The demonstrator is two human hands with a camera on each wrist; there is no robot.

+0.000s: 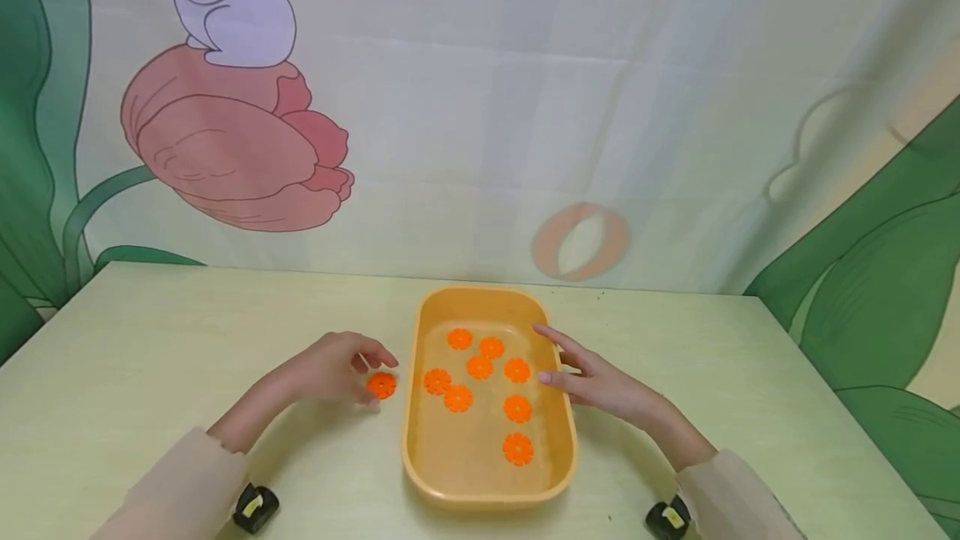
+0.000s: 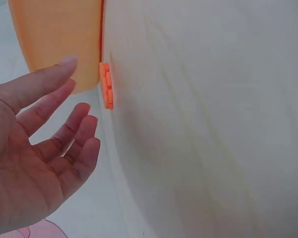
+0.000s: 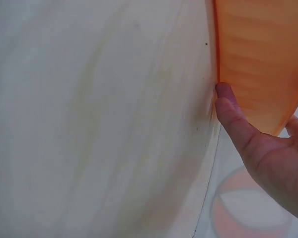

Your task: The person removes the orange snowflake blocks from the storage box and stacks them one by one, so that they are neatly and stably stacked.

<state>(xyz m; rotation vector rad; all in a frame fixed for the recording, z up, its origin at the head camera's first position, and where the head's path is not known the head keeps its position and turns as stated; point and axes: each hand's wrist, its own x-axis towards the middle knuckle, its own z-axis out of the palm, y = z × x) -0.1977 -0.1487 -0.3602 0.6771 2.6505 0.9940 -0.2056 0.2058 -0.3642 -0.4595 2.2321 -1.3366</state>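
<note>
An orange notched plastic disc (image 1: 382, 386), flat and flower-like, lies on the table left of the yellow-orange plastic tub (image 1: 480, 497). My left hand (image 1: 333, 369) hovers around that disc with thumb and fingers parted. The left wrist view shows this hand (image 2: 49, 134) loosely curved and holding nothing, with the disc (image 2: 107, 85) beyond its fingertips. My right hand (image 1: 603, 382) grips the tub's right wall, two digits over the rim and the others outside. In the right wrist view, fingertips (image 3: 226, 94) press low on the tub's outer side (image 3: 263, 54).
Several more orange notched discs (image 1: 517, 408) lie spread over the tub's floor. The pale table (image 1: 712, 373) runs back to a printed curtain (image 1: 480, 107). Dark bands with a yellow mark sit near both wrists, the left one (image 1: 256, 508) by the sleeve.
</note>
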